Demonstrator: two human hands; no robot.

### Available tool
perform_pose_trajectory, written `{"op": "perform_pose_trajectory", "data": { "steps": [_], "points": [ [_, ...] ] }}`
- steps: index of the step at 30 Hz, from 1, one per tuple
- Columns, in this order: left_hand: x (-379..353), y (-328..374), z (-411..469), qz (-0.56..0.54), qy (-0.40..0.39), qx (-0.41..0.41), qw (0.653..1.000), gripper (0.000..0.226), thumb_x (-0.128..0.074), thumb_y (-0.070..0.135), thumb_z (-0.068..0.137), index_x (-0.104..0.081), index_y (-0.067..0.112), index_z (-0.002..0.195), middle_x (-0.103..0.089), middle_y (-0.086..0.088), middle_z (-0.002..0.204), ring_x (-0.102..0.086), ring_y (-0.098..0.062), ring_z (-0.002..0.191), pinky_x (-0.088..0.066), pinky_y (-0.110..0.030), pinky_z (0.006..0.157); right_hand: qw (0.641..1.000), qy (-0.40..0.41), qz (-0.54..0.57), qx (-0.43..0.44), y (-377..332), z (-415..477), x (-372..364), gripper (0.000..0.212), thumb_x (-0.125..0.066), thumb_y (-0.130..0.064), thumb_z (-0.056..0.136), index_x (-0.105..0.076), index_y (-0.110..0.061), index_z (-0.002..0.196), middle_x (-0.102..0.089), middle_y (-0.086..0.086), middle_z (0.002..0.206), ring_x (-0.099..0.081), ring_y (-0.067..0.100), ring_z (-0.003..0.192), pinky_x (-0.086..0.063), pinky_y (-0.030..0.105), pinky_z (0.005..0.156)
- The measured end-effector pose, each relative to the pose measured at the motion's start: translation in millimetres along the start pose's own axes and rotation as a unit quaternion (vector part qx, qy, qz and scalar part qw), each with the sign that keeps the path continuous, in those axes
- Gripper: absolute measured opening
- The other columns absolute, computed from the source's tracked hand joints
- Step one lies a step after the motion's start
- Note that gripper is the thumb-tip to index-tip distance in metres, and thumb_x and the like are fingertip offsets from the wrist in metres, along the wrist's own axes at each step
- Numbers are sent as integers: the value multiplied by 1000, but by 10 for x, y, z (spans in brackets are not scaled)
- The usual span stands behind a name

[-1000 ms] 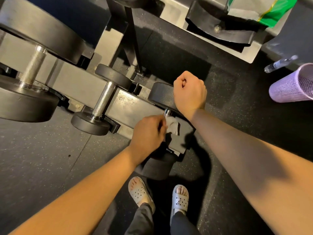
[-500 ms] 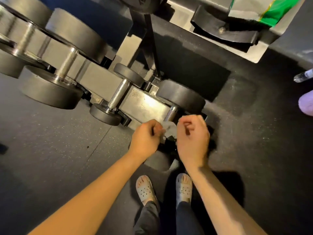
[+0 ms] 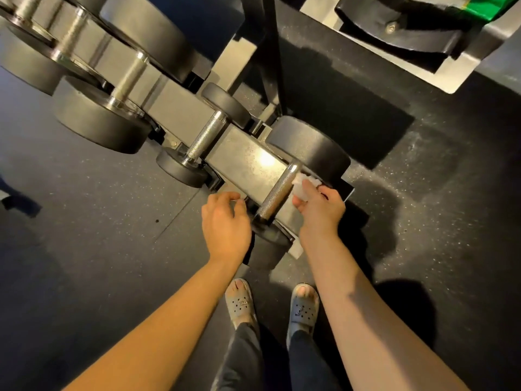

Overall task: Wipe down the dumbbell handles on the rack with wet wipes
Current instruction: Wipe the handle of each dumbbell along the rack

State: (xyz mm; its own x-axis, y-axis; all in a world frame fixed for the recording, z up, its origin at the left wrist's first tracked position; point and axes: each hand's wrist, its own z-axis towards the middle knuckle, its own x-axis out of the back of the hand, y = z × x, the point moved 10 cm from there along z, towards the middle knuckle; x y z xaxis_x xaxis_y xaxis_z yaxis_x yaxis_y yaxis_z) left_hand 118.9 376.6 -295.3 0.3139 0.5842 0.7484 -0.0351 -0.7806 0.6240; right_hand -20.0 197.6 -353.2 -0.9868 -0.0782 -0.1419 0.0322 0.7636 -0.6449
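Note:
A black dumbbell with a knurled steel handle lies at the right end of the grey rack. My right hand holds a crumpled white wet wipe against the right side of that handle. My left hand hovers just left of the handle's near end, fingers loosely curled, holding nothing. A smaller dumbbell rests on the rack to the left, and bigger dumbbells follow farther left.
A second rack shelf with a black cradle sits at the top right, with a green-and-white pack on it. Dark speckled rubber floor surrounds the rack. My feet in grey clogs stand just below the dumbbell.
The wipe has passed from my left hand to my right hand. My left hand has let go and drawn to the left, uncovering the handle. The view has shifted left.

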Motion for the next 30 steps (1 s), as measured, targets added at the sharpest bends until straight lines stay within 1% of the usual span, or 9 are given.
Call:
{"op": "perform_pose_trajectory", "data": {
  "steps": [4, 10, 15, 18, 21, 24, 26, 28, 30],
  "points": [
    [36, 2, -103, 8, 64, -1, 998, 24, -47, 14, 102, -70, 17, 108, -60, 6, 112, -40, -3, 106, -32, -24, 86, 981, -52, -165, 90, 87, -55, -186, 5, -72, -12, 92, -67, -12, 93, -70, 6, 96, -70, 20, 89, -58, 26, 66],
    [36, 43, -115, 9, 62, -16, 998, 28, -40, 18, 95, -68, 18, 98, -57, 12, 98, -38, -2, 100, -33, -28, 83, 832, -232, -479, 155, 335, -337, -369, 29, -68, -24, 95, -64, -7, 72, -61, 5, 66, -58, 18, 63, -44, 30, 58],
    [14, 52, -116, 31, 53, -24, 998, 30, -37, 22, 92, -67, 18, 94, -54, 11, 95, -33, -2, 97, -35, -30, 83, 990, -47, -125, 34, 25, 62, 5, 10, -73, -11, 91, -69, -3, 93, -66, 5, 81, -61, 16, 71, -52, 26, 62],
    [2, 65, -104, 52, 52, -32, 997, 28, -39, 21, 92, -67, 17, 92, -53, 11, 94, -30, -1, 94, -33, -29, 82, 997, -26, -64, 18, 125, 98, -61, 7, -68, -6, 94, -68, 0, 99, -65, 8, 88, -60, 15, 75, -52, 20, 61],
    [-9, 59, -96, 61, 55, -34, 996, 26, -41, 20, 93, -67, 17, 91, -54, 9, 92, -31, -2, 93, -34, -31, 80, 948, -77, -299, 77, 331, -90, -138, 7, -61, -9, 97, -66, -4, 95, -64, 6, 90, -61, 15, 81, -45, 11, 55],
    [-8, 68, -105, 63, 58, -41, 995, 25, -42, 18, 92, -67, 16, 88, -57, 5, 90, -34, -7, 93, -37, -34, 79, 819, -175, -540, 81, 501, -196, -219, 21, -57, -22, 102, -64, -10, 86, -62, 1, 79, -59, 11, 70, -45, 21, 58],
    [-10, 77, -106, 68, 57, -42, 995, 25, -42, 18, 91, -67, 16, 87, -56, 4, 90, -35, -9, 93, -37, -34, 79, 868, -160, -469, 39, 392, -108, -185, 16, -62, -14, 98, -67, -11, 84, -65, 2, 78, -63, 13, 72, -51, 27, 65],
    [-18, 82, -101, 76, 53, -44, 995, 25, -41, 20, 91, -66, 16, 87, -54, 6, 90, -33, -8, 93, -36, -33, 79, 969, -62, -238, -27, 202, 50, -18, 14, -63, -3, 95, -67, -11, 84, -66, 4, 78, -61, 14, 69, -52, 30, 68],
    [-28, 80, -96, 85, 49, -44, 994, 25, -42, 21, 92, -66, 17, 87, -53, 6, 90, -33, -9, 92, -35, -32, 79, 993, 12, 10, -113, 205, 198, 29, 7, -63, 4, 94, -66, -3, 92, -66, 14, 84, -64, 21, 74, -57, 33, 71]
  ]
}}
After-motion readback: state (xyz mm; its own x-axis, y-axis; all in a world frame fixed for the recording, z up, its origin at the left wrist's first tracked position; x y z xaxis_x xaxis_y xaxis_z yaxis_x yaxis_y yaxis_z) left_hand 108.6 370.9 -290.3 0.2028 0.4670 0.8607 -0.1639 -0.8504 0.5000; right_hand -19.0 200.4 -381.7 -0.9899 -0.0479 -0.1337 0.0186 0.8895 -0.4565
